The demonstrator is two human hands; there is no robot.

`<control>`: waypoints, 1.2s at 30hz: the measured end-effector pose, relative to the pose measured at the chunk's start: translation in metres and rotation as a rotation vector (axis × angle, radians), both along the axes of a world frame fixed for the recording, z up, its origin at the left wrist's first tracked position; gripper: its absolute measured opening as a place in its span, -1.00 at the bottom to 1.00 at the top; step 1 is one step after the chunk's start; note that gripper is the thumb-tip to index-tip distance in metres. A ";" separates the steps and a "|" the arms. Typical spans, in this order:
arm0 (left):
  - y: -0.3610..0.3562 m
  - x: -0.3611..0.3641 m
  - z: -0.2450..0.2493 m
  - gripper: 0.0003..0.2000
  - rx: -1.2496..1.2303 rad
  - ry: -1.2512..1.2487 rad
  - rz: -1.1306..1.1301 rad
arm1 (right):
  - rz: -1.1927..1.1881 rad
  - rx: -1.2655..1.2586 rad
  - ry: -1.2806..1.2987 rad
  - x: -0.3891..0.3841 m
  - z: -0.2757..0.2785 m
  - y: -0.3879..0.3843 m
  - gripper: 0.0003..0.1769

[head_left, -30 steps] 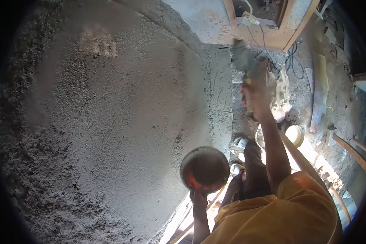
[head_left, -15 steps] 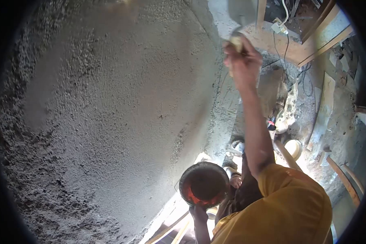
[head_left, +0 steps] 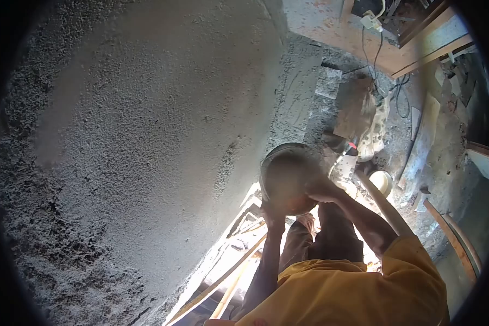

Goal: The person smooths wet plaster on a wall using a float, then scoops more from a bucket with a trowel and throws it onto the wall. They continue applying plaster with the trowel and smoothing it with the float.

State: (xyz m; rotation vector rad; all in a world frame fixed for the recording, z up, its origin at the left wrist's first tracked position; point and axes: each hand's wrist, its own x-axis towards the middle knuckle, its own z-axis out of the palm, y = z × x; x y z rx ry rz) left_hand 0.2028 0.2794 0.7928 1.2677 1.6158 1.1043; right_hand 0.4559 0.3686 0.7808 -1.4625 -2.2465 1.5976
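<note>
My left hand point(head_left: 274, 211) is closed on the near-left edge of a round bowl point(head_left: 264, 173), holding it up next to the plastered wall point(head_left: 185, 119). Inside the bowl is a dark, blurred mass point(head_left: 290, 168), perhaps mortar. My right hand point(head_left: 321, 190) reaches over the bowl's right side with its fingers curled. Blur hides what they grip; the trowel seen earlier does not show. The wall is smooth and grey near the bowl, rougher and pitted towards the left.
Wooden poles point(head_left: 239, 269) stand at the lower left. Another pole point(head_left: 383, 204) slants to my right, near a pale round container point(head_left: 381, 183). Farther off, a cable point(head_left: 383, 70) hangs by a wooden frame point(head_left: 432, 54). Rubble and boards lie on the right.
My right hand has come down from the upper wall, where it held a trowel by a pale handle, to the bowl. The bowl now sits higher and slightly farther right in view.
</note>
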 end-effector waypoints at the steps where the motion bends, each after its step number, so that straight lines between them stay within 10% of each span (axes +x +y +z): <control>1: 0.009 0.003 0.010 -0.64 -0.020 0.023 0.023 | -0.163 -0.304 0.099 0.007 0.007 -0.001 -0.82; 3: 0.006 0.001 0.023 -0.63 -0.058 0.064 0.006 | -0.657 -0.852 0.266 0.017 0.049 0.010 -0.87; 14: -0.029 -0.046 -0.006 -0.82 -0.362 -0.171 0.158 | -0.953 -0.652 0.896 0.001 0.127 0.037 -0.71; 20: -0.086 -0.092 0.022 -0.61 -0.553 -0.336 0.358 | -1.363 -0.184 0.912 0.005 0.181 0.050 -0.75; 27: -0.199 -0.166 0.035 -0.89 -0.345 0.553 -0.140 | -1.676 0.674 0.243 -0.063 0.190 0.057 -0.72; 31: -0.243 -0.157 0.025 -0.92 -0.396 0.213 0.309 | -1.097 0.121 0.680 -0.219 0.077 0.020 -0.66; 32: -0.245 -0.155 0.017 -0.93 -0.518 -0.054 0.570 | -0.787 0.652 0.647 -0.225 0.161 -0.004 -0.69; 34: -0.216 -0.139 0.031 -0.90 -0.541 -0.480 0.779 | -0.537 0.572 0.854 -0.229 0.197 -0.068 -0.66; 36: -0.220 -0.146 0.034 -0.87 -0.631 -0.332 0.605 | -0.427 0.536 0.797 -0.211 0.194 -0.105 -0.64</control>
